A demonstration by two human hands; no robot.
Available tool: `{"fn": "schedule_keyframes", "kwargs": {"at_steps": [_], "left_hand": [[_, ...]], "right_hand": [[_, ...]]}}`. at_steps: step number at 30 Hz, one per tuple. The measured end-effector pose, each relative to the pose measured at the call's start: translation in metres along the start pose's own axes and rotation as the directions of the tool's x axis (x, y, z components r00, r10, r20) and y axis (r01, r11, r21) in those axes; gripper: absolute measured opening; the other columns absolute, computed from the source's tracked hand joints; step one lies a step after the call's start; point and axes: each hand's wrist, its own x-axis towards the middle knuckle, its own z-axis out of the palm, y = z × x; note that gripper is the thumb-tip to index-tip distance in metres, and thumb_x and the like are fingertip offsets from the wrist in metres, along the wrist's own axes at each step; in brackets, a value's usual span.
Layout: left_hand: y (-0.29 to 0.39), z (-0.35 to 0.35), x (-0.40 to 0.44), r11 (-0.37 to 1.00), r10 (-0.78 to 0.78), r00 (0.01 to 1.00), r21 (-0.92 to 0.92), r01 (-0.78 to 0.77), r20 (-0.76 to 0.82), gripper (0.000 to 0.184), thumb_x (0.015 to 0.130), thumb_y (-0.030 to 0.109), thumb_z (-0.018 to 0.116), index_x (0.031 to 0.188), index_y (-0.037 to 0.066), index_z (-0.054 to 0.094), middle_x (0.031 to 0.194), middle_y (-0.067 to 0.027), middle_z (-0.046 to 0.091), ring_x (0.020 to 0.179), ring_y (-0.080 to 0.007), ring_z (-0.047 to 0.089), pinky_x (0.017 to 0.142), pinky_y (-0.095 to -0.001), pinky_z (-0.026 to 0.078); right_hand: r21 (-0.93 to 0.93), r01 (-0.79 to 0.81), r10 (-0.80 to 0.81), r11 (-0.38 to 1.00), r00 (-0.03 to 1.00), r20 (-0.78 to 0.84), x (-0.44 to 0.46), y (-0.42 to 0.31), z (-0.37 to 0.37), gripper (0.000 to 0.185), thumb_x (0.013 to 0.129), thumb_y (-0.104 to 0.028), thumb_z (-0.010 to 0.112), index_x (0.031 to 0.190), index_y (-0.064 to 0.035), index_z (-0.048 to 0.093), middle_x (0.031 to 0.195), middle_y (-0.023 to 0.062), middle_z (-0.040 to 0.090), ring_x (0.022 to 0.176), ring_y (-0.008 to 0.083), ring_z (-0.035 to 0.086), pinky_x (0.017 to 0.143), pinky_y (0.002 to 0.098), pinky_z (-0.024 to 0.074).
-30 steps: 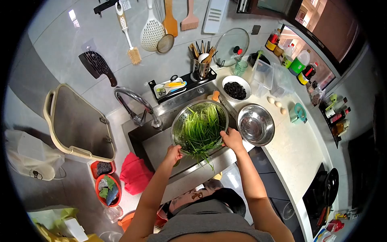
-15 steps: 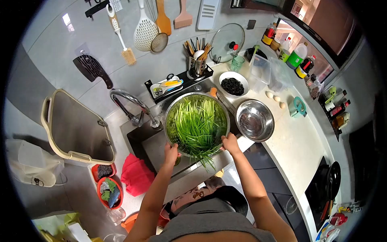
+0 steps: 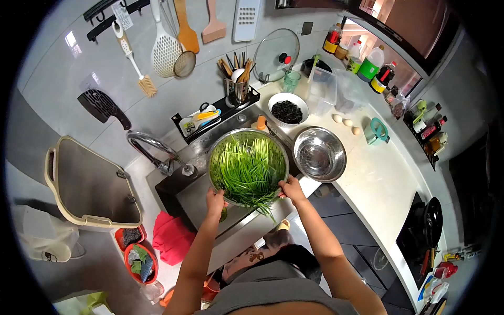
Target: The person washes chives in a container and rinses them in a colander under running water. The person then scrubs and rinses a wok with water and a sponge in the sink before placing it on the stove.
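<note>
A large metal colander heaped with long green garlic chives is held over the sink. My left hand is closed on its near left rim, and my right hand grips the near right rim. The fingertips of both hands are partly hidden beneath the rim. Chive ends hang over the near edge between the hands. Just right of the colander is a shiny steel bowl, apparently with a little water in it. An orange-handled tool shows behind the colander; its other end is hidden.
The faucet rises at the sink's left. A white bowl of dark pieces, several eggs and a teal-rimmed container occupy the right counter. A pink cloth lies left; a cleaver hangs on the wall.
The view has shifted, so the surroundings appear further left. The colander looks slightly smaller and a little closer to the steel bowl. Both hands keep hold of its rim.
</note>
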Motion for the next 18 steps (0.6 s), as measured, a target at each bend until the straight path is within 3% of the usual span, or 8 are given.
{"fn": "schedule_keyframes", "kwargs": {"at_steps": [3,6,10,11,14,15,16,18], "left_hand": [[0.027,0.020,-0.014,0.991,0.116,0.992,-0.071,-0.113,0.041,0.016,0.079,0.009,0.049,0.092,-0.001,0.050,0.059,-0.0063,0.050,0.040,-0.0133,0.048,0.035,-0.0253,0.040],[0.059,0.053,-0.019,0.984,0.176,0.978,-0.025,-0.174,0.113,0.018,0.079,0.009,0.049,0.093,-0.002,0.050,0.059,-0.0064,0.050,0.039,-0.0122,0.047,0.036,-0.0249,0.040],[0.097,0.118,-0.029,0.974,0.223,0.951,0.000,-0.228,0.213,0.027,0.079,0.007,0.049,0.103,-0.005,0.043,0.058,-0.0065,0.049,0.038,-0.0118,0.044,0.036,-0.0252,0.039],[0.094,0.137,-0.023,0.965,0.259,0.936,-0.019,-0.263,0.240,0.023,0.079,0.007,0.048,0.101,0.002,0.046,0.061,-0.0076,0.053,0.038,-0.0131,0.048,0.034,-0.0264,0.041],[0.094,0.212,-0.023,0.941,0.332,0.904,-0.030,-0.337,0.269,0.024,0.078,0.005,0.048,0.101,0.001,0.046,0.060,-0.0071,0.052,0.036,-0.0126,0.047,0.032,-0.0263,0.040],[0.093,0.223,-0.021,0.944,0.264,0.906,0.103,-0.313,0.331,0.032,0.078,0.012,0.049,0.108,0.000,0.045,0.069,-0.0128,0.056,0.051,-0.0228,0.057,0.046,-0.0334,0.048],[0.077,0.236,-0.009,0.887,0.345,0.882,0.195,-0.418,0.321,0.036,0.078,0.015,0.049,0.110,0.000,0.044,0.074,-0.0152,0.057,0.060,-0.0268,0.057,0.055,-0.0351,0.048],[0.032,0.261,0.022,0.715,0.499,0.805,0.374,-0.591,0.320,0.044,0.077,0.022,0.049,0.115,-0.001,0.042,0.084,-0.0200,0.058,0.077,-0.0348,0.058,0.071,-0.0387,0.047]], "right_hand": [[0.039,0.089,-0.087,0.995,0.994,-0.067,-0.001,-0.007,-0.017,0.021,0.079,-0.007,0.049,0.097,0.0034,0.049,0.060,0.0080,0.053,0.040,0.0138,0.051,0.033,0.0235,0.0411],[0.051,0.138,-0.127,0.989,0.977,-0.169,-0.003,-0.022,-0.048,0.017,0.079,-0.006,0.048,0.093,0.0035,0.050,0.058,0.0096,0.054,0.039,0.0130,0.050,0.034,0.0241,0.0407],[0.025,0.172,-0.156,0.985,0.936,-0.317,0.000,-0.026,-0.106,0.015,0.079,-0.011,0.048,0.090,-0.0013,0.051,0.055,0.0042,0.050,0.040,0.0111,0.047,0.035,0.0245,0.0398],[0.048,0.175,-0.149,0.983,0.929,-0.338,0.000,-0.025,-0.123,0.014,0.080,-0.011,0.048,0.088,-0.0014,0.051,0.055,0.0043,0.050,0.040,0.0115,0.047,0.035,0.0246,0.0396],[0.099,0.177,-0.120,0.979,0.899,-0.422,-0.002,-0.029,-0.182,0.012,0.080,-0.011,0.047,0.087,-0.0018,0.051,0.053,0.0049,0.049,0.038,0.0129,0.047,0.036,0.0248,0.0393],[0.097,0.142,-0.087,0.985,0.899,-0.429,0.001,-0.025,-0.193,0.014,0.080,-0.011,0.048,0.089,-0.0013,0.051,0.056,0.0055,0.051,0.040,0.0135,0.048,0.036,0.0254,0.0398],[0.097,0.106,-0.054,0.990,0.900,-0.433,0.004,-0.018,-0.206,0.016,0.079,-0.011,0.048,0.091,-0.0008,0.051,0.058,0.0062,0.052,0.042,0.0140,0.049,0.037,0.0261,0.0403],[-0.157,0.045,-0.111,0.987,0.889,-0.444,0.036,0.032,-0.241,0.019,0.078,-0.011,0.050,0.094,-0.0007,0.051,0.062,0.0072,0.055,0.046,0.0155,0.052,0.038,0.0271,0.0411]]}}
